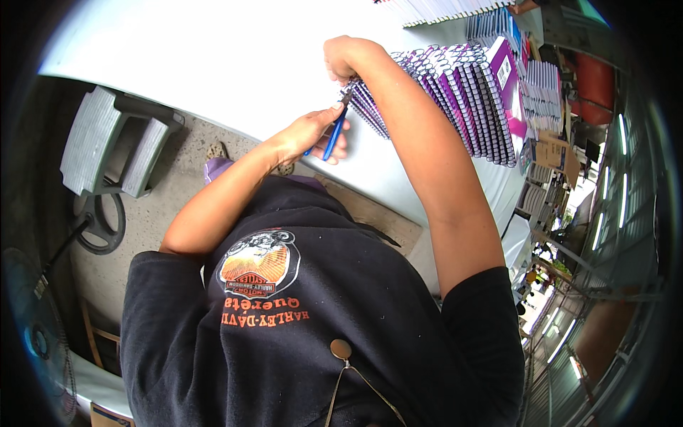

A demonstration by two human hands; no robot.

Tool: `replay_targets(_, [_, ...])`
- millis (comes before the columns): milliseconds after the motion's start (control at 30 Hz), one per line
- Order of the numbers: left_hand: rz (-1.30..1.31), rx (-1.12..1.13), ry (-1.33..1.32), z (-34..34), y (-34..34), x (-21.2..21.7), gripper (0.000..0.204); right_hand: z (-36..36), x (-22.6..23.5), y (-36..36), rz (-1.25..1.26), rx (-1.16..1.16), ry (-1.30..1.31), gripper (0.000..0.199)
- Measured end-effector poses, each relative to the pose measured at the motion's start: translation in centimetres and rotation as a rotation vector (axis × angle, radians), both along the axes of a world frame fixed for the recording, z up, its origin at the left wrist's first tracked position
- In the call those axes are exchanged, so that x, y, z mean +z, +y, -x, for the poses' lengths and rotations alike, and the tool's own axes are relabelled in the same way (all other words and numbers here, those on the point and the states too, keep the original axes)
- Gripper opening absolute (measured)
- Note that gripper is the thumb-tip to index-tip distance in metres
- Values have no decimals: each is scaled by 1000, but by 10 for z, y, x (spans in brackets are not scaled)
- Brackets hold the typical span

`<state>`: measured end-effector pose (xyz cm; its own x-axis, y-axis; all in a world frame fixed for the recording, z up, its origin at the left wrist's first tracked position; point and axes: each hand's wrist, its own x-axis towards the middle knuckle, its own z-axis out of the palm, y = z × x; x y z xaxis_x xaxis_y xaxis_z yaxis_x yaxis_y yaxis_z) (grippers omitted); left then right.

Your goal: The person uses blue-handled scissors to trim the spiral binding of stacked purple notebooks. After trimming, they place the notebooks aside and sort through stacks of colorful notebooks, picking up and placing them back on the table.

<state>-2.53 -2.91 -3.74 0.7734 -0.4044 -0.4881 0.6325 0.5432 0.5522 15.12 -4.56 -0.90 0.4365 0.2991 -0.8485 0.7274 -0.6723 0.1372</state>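
Blue handles mark the small metal-jawed pair of pliers (336, 135) gripped in the person's left hand (307, 134), which is closed about the tool with the thumb laid along its upper part near the pivot. The handles slant down past the curled fingers, one of them showing below the palm, while the dark metal nose points up and slightly right, out beyond the thumb. Just past that nose is the near corner of a long row of purple-and-white notebooks with dark wire spiral bindings (466, 99), so the row lies up and to the right of the left hand. The right hand (350, 55) is bent over at the left end of this row, just above the tip of the pliers, its fingers curled inward; whether they pinch a wire end or a notebook cannot be told, since the fingertips are partly hidden. The bare right forearm (427, 149) passes above the notebooks and covers part of them. All this is on or over a white-covered bench (192, 53). Farther right stand more stacked books (542, 89), and a grey plastic step stool (92, 146) is left of the bench.
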Motion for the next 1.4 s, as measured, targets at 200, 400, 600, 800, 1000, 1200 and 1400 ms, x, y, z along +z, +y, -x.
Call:
replay_targets(200, [88,8,-27,-7,-2,-6,50,-2,-5,-1,10,39,33,20])
replay_targets(400, [76,-16,-29,-5,2,2,49,-1,4,6,18,58,-22,18])
replay_targets(600, [66,-6,-48,-13,3,8,50,4,15,10,67,51,-28,23])
replay_targets(800, [31,-12,-24,-5,6,5,47,18,42,17,124,31,-22,29])
replay_targets(1000, [62,-53,-64,-8,4,11,50,14,53,15,137,60,74,36])
replay_targets(1200, [145,-28,-73,-10,2,2,48,6,56,9,77,46,122,37])
replay_targets(1400, [75,-24,-66,-7,2,22,50,7,59,15,73,3,107,37])
